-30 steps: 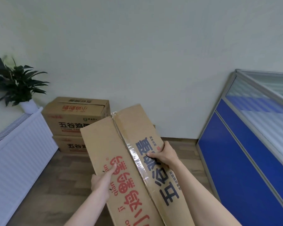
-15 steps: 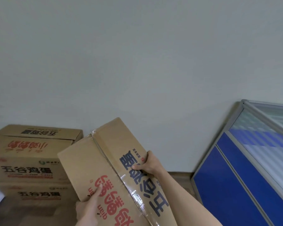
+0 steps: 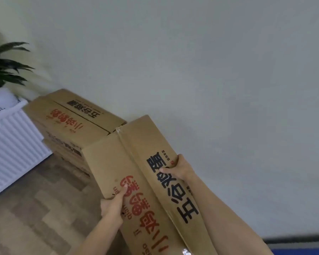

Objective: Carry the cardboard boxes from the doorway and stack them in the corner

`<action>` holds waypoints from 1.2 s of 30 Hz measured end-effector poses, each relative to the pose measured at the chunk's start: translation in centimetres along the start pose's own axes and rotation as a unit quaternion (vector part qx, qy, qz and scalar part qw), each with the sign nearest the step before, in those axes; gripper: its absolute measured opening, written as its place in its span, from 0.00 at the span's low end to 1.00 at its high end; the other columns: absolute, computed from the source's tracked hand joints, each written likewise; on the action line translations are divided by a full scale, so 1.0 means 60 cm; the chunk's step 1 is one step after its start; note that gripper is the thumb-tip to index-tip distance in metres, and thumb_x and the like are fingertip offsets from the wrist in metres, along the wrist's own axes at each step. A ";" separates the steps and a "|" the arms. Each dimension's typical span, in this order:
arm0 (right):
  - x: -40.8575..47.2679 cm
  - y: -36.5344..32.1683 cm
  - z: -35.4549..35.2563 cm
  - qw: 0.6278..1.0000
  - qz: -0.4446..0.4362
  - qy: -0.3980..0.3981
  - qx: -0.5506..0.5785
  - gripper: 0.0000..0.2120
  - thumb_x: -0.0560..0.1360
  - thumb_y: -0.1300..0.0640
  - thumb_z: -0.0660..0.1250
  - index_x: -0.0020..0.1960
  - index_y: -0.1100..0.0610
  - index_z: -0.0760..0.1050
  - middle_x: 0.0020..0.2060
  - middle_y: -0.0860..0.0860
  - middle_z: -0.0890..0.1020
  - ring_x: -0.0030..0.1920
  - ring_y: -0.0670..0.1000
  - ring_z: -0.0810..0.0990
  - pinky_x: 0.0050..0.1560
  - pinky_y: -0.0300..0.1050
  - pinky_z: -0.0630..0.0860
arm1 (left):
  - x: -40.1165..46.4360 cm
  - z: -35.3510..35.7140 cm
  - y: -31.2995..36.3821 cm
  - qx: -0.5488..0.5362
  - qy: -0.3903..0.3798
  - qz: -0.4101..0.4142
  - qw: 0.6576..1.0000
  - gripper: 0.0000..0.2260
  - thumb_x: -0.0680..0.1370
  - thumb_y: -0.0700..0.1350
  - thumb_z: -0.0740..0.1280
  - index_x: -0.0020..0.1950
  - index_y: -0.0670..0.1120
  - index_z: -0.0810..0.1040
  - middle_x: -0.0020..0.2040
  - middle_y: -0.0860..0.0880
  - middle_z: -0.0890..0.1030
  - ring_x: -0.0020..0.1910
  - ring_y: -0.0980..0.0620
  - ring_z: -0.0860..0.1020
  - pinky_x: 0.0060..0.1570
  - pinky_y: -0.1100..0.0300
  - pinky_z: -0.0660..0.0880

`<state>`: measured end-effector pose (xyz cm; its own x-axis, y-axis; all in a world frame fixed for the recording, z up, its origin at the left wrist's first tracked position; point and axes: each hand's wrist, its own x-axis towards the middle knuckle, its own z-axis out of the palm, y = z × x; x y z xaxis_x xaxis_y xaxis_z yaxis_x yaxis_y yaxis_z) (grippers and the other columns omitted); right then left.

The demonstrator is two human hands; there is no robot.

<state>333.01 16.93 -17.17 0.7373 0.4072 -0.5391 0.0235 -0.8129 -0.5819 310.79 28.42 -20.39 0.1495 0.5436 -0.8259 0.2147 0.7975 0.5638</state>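
Observation:
I hold a long brown cardboard box (image 3: 129, 162) with red and black printed characters and a taped seam, tilted up and away from me. My left hand (image 3: 114, 203) grips its left edge from below, thumb on top. My right hand (image 3: 179, 168) clasps its right edge. Beyond the box's far end, a stack of two similar cardboard boxes (image 3: 72, 118) stands against the white wall in the corner; the lower one is partly hidden behind the carried box.
A white radiator (image 3: 11, 144) runs along the left wall, with a potted green plant (image 3: 2, 65) on top of it. Wooden floor (image 3: 35, 208) spreads at lower left. A blue partition's top edge (image 3: 298, 251) shows at the bottom right.
The view has swung left and tilted: the radiator and plant are back in sight, the blue partition has dropped to the corner. The carried box is closer to the stack. Both hands keep their grip.

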 end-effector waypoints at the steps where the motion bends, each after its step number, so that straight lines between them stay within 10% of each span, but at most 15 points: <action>1: 0.031 0.001 -0.003 1.000 -0.004 -0.019 -0.002 0.35 0.62 0.40 0.83 0.59 0.52 0.68 0.57 0.50 0.81 0.59 0.55 0.80 0.63 0.57 0.77 | 0.010 0.020 -0.007 -0.001 0.015 -0.009 1.000 0.42 0.63 0.53 0.84 0.71 0.39 0.71 0.63 0.38 0.80 0.63 0.37 0.78 0.63 0.39 0.75; 15: 0.433 -0.012 0.024 0.984 -0.048 -0.126 -0.114 0.75 0.32 0.19 0.72 0.75 0.50 0.62 0.67 0.53 0.78 0.66 0.59 0.79 0.67 0.67 0.74 | 0.244 0.217 -0.001 -0.123 0.118 -0.039 0.985 0.37 0.59 0.53 0.85 0.64 0.44 0.76 0.56 0.45 0.83 0.52 0.44 0.81 0.53 0.45 0.79; 23: 0.533 -0.069 0.074 0.979 -0.066 -0.133 -0.141 0.61 0.58 0.38 0.84 0.80 0.56 0.58 0.73 0.56 0.73 0.70 0.59 0.75 0.66 0.63 0.76 | 0.358 0.248 0.019 -0.142 0.135 -0.059 0.979 0.25 0.67 0.48 0.82 0.59 0.43 0.80 0.54 0.45 0.84 0.53 0.44 0.81 0.52 0.47 0.78; 36: 0.626 -0.023 0.135 0.984 -0.063 -0.126 -0.112 0.50 0.60 0.45 0.85 0.75 0.56 0.66 0.70 0.54 0.76 0.68 0.57 0.76 0.67 0.61 0.75 | 0.442 0.267 0.007 -0.133 0.120 -0.083 0.980 0.19 0.71 0.45 0.79 0.57 0.41 0.77 0.46 0.45 0.82 0.46 0.46 0.79 0.49 0.47 0.78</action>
<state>355.22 36.74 -41.55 0.5298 0.5774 -0.6213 0.2727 -0.8096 -0.5199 330.28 38.99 -42.04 -0.1047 0.4215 -0.9008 -0.0481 0.9025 0.4279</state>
